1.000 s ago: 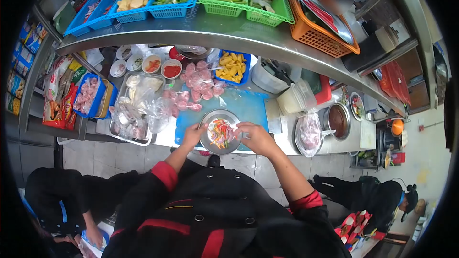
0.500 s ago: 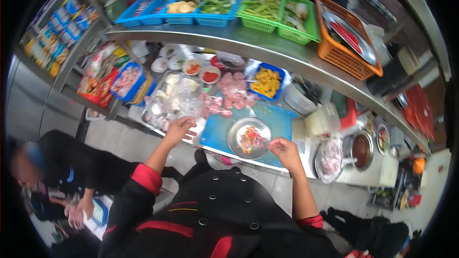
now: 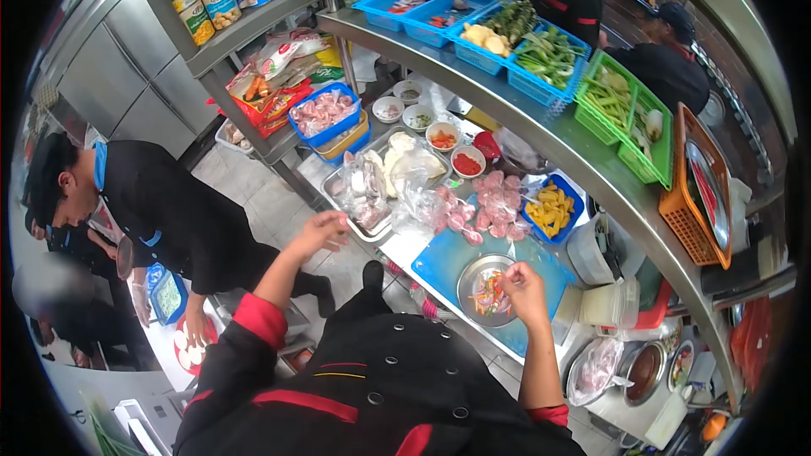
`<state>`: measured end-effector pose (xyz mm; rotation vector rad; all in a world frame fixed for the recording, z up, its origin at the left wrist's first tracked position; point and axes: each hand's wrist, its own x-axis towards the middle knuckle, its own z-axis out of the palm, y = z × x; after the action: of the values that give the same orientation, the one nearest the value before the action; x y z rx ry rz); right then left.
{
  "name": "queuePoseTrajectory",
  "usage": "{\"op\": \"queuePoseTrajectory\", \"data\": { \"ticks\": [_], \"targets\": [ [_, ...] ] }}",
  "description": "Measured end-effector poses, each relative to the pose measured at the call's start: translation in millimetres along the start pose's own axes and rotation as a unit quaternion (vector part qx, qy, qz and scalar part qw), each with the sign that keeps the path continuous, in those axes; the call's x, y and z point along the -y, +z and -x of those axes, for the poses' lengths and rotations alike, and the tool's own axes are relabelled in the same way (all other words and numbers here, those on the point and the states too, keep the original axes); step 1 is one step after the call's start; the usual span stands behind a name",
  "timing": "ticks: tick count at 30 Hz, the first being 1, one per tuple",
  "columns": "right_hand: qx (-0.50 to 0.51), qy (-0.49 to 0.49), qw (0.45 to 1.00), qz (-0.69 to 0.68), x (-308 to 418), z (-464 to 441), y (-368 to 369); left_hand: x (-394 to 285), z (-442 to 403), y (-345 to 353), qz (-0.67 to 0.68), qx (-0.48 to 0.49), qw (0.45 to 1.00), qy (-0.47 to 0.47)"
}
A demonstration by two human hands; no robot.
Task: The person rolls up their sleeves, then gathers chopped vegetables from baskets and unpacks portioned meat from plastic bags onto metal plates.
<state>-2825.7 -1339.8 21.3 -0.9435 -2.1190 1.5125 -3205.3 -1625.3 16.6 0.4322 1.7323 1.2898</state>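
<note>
A round steel bowl holds thin strips of mixed-colour vegetables and stands on a blue cutting board. Over the bowl's right side is my right hand, its fingertips drawn together in a pinch; anything between them is too small to make out. My left hand hangs in the air left of the board, fingers apart and holding nothing. Closest to it is a metal tray with plastic-bagged food. Small bags of pink meat lie just beyond the board.
A steel shelf above the counter bears blue baskets, green baskets and an orange basket. A blue tub of yellow pieces sits behind the board. At left, a co-worker in black leans over another table.
The view has swung left, bringing more of the co-worker and the cans into sight. My right hand has moved from beside the bowl to over its right side. My left hand stays open.
</note>
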Motion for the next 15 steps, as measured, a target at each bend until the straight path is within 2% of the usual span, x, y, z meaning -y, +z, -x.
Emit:
{"op": "queuePoseTrajectory", "data": {
  "ticks": [2, 4, 5, 7, 8, 10, 11, 13, 14, 15],
  "targets": [
    [-0.003, 0.042, 0.999, -0.015, 3, -9, 4, -6, -18, -28, 0.008, -0.015, 1.000, 0.012],
    [0.000, 0.072, 0.995, -0.068, 9, -16, 7, -21, -45, -51, 0.016, -0.072, 0.996, 0.045],
    [-0.003, 0.078, 0.995, -0.065, 5, -20, 9, -33, -59, -61, 0.017, -0.065, 0.997, 0.041],
    [-0.044, 0.051, 0.998, 0.008, -6, -34, 15, -60, -85, -89, -0.006, -0.131, 0.984, 0.120],
    [-0.043, 0.052, 0.998, 0.010, 0, -40, 21, -73, -102, -106, -0.003, -0.132, 0.984, 0.118],
    [-0.093, 0.031, 0.989, 0.111, 24, -50, 31, -100, -140, -137, -0.059, -0.199, 0.962, 0.175],
    [-0.068, 0.112, 0.986, 0.102, 33, -56, 36, -113, -157, -149, -0.103, -0.211, 0.952, 0.198],
    [-0.074, 0.091, 0.989, 0.092, 44, -71, 56, -133, -197, -172, -0.187, -0.219, 0.931, 0.223],
    [-0.078, 0.070, 0.992, 0.073, 51, -76, 67, -139, -217, -179, -0.181, -0.214, 0.935, 0.217],
    [-0.059, 0.086, 0.990, 0.091, 61, -84, 73, -143, -235, -184, -0.284, -0.213, 0.904, 0.240]
  ]
}}
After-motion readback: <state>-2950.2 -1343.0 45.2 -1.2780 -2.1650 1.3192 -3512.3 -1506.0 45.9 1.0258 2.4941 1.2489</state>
